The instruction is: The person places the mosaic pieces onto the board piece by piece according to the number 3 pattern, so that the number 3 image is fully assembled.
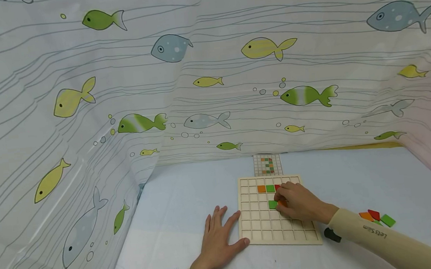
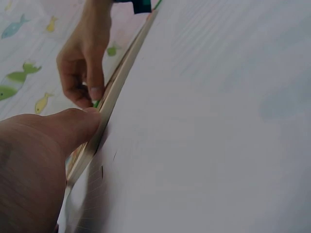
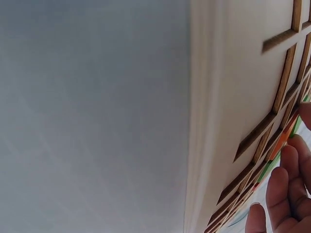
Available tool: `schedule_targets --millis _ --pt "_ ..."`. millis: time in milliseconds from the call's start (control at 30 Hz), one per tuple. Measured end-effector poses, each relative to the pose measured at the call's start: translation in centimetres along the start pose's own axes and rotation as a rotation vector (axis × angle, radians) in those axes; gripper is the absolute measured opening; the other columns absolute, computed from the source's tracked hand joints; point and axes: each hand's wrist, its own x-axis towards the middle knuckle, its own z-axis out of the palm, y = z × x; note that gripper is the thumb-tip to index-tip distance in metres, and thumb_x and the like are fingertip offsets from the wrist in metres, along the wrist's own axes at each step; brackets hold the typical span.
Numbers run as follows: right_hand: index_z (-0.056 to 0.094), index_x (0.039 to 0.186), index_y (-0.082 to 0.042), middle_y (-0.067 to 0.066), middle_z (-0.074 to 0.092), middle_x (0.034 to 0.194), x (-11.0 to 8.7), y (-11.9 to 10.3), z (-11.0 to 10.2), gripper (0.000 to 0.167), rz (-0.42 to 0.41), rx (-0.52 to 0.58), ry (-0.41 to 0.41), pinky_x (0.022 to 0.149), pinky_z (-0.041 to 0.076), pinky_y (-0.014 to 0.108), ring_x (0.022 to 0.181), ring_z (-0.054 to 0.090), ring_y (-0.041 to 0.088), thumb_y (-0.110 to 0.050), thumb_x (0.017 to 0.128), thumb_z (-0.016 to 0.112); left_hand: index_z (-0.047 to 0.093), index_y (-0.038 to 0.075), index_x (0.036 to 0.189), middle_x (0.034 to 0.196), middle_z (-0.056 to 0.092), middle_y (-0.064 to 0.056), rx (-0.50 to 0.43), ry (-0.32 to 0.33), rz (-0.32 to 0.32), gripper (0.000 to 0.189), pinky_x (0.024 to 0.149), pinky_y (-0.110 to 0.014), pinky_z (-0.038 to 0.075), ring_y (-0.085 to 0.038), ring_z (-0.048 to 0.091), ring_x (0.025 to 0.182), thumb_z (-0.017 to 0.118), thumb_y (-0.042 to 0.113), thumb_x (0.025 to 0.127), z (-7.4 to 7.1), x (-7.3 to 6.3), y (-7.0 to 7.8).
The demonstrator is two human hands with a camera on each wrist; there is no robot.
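Observation:
A square wooden grid board (image 1: 260, 229) lies on the table, with an orange tile (image 1: 261, 189), a green tile (image 1: 270, 188) and a partly covered red tile (image 1: 278, 187) in an upper row. Lower down sits another green tile (image 1: 273, 204) beside an orange tile (image 1: 282, 204). My right hand (image 1: 302, 201) bends over the board, thumb and fingertips closed at this orange tile (image 3: 282, 143), hiding part of it. My left hand (image 1: 218, 239) rests at the board's left edge with spread fingers; its thumb (image 2: 77, 126) touches the rim near the lower left corner.
A pattern card (image 1: 256, 167) with a small coloured grid lies behind the board. To the right, beyond the right forearm, several loose tiles (image 1: 387, 220) in orange, red and green lie in a pile. A fish-printed curtain (image 1: 212, 100) encloses the table.

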Motion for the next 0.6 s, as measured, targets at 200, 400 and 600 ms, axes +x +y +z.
schedule_targets --millis 200,400,600 --pt "0.076 0.100 -0.017 -0.008 0.067 0.096 -0.02 -0.07 0.06 0.015 0.018 0.004 -0.006 0.085 0.055 0.039 0.092 0.059 0.011 -0.026 0.090 0.083 0.052 0.026 0.157 0.167 0.033 -0.021 0.003 0.000 0.006 0.075 0.127 -0.070 0.010 -0.047 0.017 0.162 0.068 0.062 0.093 -0.11 0.04 0.06" --pt "0.076 0.100 -0.017 -0.008 0.068 0.097 -0.07 -0.07 0.08 0.015 0.026 0.007 -0.012 0.086 0.056 0.039 0.093 0.060 0.012 -0.026 0.090 0.083 0.052 0.025 0.158 0.167 0.033 -0.021 0.002 0.005 0.008 0.076 0.128 -0.070 0.010 -0.047 0.017 0.162 0.067 0.062 0.094 -0.08 -0.03 0.12" --pt "0.076 0.099 -0.018 -0.008 0.068 0.096 -0.11 0.04 0.15 0.015 0.012 0.008 0.001 0.084 0.055 0.038 0.091 0.059 0.010 -0.027 0.090 0.084 0.052 0.024 0.157 0.166 0.034 -0.022 0.001 0.011 0.014 0.075 0.127 -0.072 0.011 -0.049 0.018 0.161 0.067 0.062 0.094 -0.17 -0.05 0.23"
